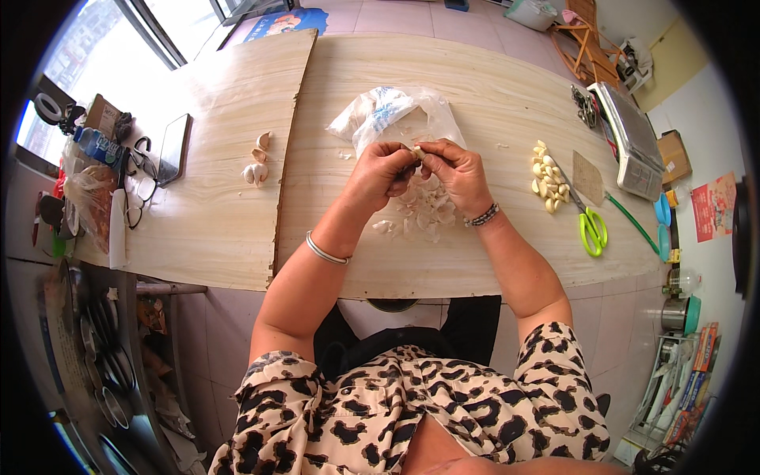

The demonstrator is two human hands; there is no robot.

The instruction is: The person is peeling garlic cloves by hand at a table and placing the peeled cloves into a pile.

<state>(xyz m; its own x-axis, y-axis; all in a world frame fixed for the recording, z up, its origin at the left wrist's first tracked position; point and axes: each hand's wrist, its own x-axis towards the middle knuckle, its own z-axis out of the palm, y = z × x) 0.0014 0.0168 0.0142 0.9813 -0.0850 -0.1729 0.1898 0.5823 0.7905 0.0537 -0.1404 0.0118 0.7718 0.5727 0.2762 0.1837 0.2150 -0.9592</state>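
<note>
Both my hands meet over the wooden table, fingertips together on one small garlic clove (420, 152). My left hand (387, 169) pinches at its left side; my right hand (457, 172) grips it between thumb and fingers. Loose garlic skins (426, 208) lie beneath and nearer me. Just beyond my hands rests a crumpled white plastic bag (409, 113) with blue print. Several peeled cloves (549, 181) are piled to the right, beside scissors with green handles (594, 231). Unpeeled garlic pieces (256, 172) sit to the left.
A raised board edge (288, 154) crosses the tabletop left of my hands. At the far left are a tablet-like dark device (175, 148), eyeglasses (142, 184) and a plastic bottle (98, 145). On the right stand a scale (632, 136) and a fly swatter (588, 177).
</note>
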